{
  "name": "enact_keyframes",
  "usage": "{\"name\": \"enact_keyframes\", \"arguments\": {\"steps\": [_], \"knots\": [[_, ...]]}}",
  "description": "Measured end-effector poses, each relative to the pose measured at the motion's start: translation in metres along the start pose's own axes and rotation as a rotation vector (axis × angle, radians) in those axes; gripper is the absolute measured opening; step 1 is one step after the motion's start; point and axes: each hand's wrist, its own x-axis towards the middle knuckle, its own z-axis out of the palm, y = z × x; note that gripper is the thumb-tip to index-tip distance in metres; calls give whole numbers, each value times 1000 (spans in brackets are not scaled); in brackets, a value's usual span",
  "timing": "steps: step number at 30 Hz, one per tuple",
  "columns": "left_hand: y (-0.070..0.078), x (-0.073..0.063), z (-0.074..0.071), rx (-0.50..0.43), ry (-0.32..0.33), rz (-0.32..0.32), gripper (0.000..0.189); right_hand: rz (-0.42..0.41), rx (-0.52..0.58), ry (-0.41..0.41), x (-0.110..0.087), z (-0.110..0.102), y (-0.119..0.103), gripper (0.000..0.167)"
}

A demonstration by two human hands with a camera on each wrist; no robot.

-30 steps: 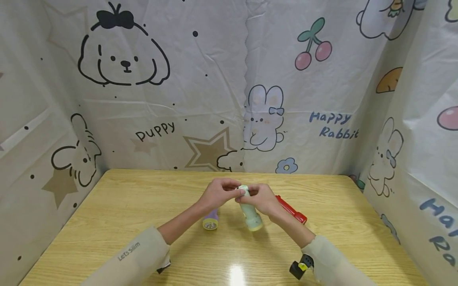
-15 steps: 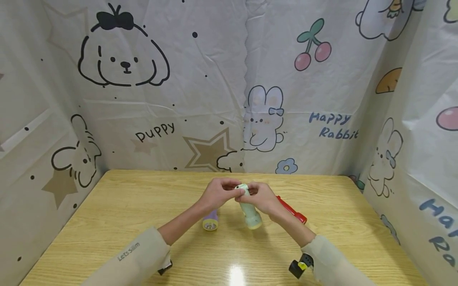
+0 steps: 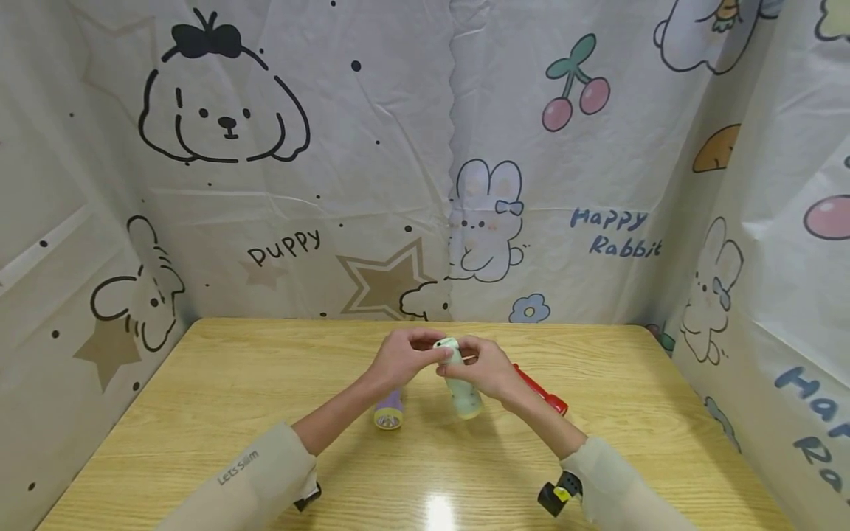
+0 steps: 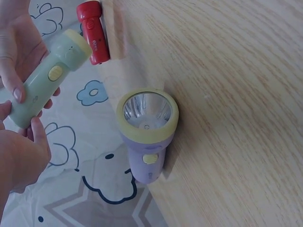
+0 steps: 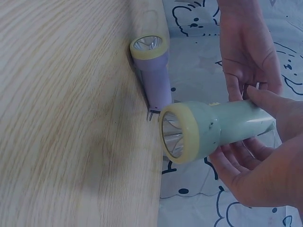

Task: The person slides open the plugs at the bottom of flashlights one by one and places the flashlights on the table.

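A pale green flashlight (image 3: pixel 462 394) with a yellow head ring is held up over the table, its lens end pointing toward me and down. My right hand (image 3: pixel 483 369) grips its barrel, thumb on one side and fingers on the other, as the right wrist view shows. My left hand (image 3: pixel 403 361) pinches the tail end between thumb and fingers. In the left wrist view the yellow switch (image 4: pixel 55 73) on the green flashlight faces the camera. A purple flashlight (image 3: pixel 389 408) lies below my left hand, its yellow-rimmed lens (image 4: pixel 147 111) facing me.
A red flashlight (image 3: pixel 541 391) lies slantwise to the right, partly behind my right hand and wrist. The wooden table (image 3: pixel 265 450) reaches back to a printed cloth (image 3: pixel 372 162), which also hangs at both sides.
The lens end of the green flashlight has risen a little and its tail tips more toward the camera. Both hands keep their hold on it. The head view has shifted slightly.
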Motion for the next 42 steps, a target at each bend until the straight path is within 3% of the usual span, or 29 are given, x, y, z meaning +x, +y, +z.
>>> {"name": "enact_keyframes", "arguments": {"steps": [12,20,27,42], "knots": [[2,1,-3,14,28,8,29,-58,-97,-10,-1,3,1,45],[2,4,-5,-30,15,1,27,-72,-123,38,0,3,0,41],[4,6,-4,-57,41,-51,28,-88,-110,55,0,3,-1,40],[7,4,-6,-64,42,-31,30,-206,-189,154,-4,9,-4,41]]}}
